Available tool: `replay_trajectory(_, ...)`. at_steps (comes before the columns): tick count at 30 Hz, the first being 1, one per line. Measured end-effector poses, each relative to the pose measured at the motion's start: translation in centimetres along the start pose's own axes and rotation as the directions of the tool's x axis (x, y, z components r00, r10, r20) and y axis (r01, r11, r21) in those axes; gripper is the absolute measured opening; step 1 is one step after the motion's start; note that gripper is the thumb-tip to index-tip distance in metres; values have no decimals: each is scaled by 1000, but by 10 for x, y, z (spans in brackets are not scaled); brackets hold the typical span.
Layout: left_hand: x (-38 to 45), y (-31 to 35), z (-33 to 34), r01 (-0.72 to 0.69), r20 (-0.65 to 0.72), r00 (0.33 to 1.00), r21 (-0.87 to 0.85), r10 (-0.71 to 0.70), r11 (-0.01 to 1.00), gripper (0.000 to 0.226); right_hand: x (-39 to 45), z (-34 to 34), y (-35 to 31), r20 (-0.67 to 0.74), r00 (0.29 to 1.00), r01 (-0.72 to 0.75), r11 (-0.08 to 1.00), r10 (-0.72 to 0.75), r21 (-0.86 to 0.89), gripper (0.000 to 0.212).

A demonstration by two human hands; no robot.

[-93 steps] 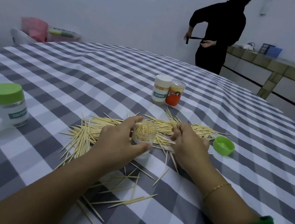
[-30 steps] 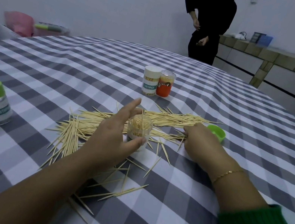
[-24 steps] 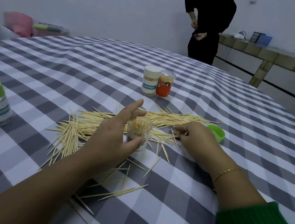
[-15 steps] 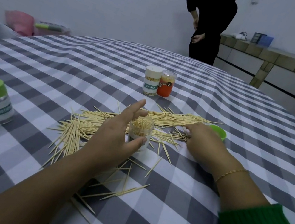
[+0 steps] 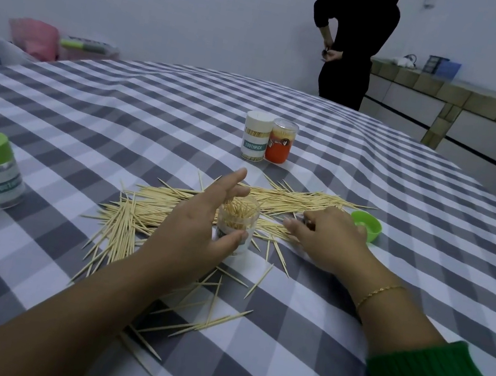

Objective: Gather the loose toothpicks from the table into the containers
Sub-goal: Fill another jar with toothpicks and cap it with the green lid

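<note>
Across the checked desk (image 5: 376,164) I judge the job barely half done: my left hand (image 5: 196,228) grips the open jar (image 5: 237,222), nearly full, my right hand (image 5: 327,238) pinches at the loose toothpicks (image 5: 134,221), and most lie scattered around it.

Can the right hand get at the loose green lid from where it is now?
Probably yes. The right hand lies on the toothpicks just beside the green lid, which sits uncovered on the tablecloth with nothing between them.
</note>
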State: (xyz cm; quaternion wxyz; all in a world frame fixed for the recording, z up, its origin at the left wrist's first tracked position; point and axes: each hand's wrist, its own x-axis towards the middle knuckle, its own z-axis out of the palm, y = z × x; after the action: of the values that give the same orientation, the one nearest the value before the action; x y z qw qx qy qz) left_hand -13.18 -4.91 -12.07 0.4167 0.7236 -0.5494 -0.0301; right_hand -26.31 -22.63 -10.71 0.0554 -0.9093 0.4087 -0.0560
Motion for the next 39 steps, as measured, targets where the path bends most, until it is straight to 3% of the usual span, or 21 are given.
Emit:
replay_trajectory(4, 0, 1, 0, -1, -5, 1000, -1, 1, 1000, 81, -5, -3, -7, 91, 996, 19, 998, -13, -62, 74)
replay_trajectory(12, 0, 2, -1, 4, -3, 1000, 1, -4, 1000, 81, -10, 0, -14, -38, 991, 129, 992, -129, 1, 30)
replay_trajectory(21, 0, 3, -1, -7, -3, 1000, 10, 7, 1000, 80, -8, 0, -14, -53, 995, 88, 996, -89, -20, 33)
replay_trajectory(26, 0, 5, -1, -19, -8, 1000, 16, 19, 1000, 80, -10, -1, -15, 7, 1000, 16, 985, -15, -174, 46)
replay_trajectory(32, -1, 6, -2, -20, -7, 1000, -1, 20, 1000, 79, -17, 1, -24, -77, 991, 78, 945, -108, -318, 28)
replay_trajectory(39, 0, 4, -1, -22, -8, 1000, -11, 21, 1000, 81, -23, 0, -31, -151, 973, 104, 920, -173, -379, 28)
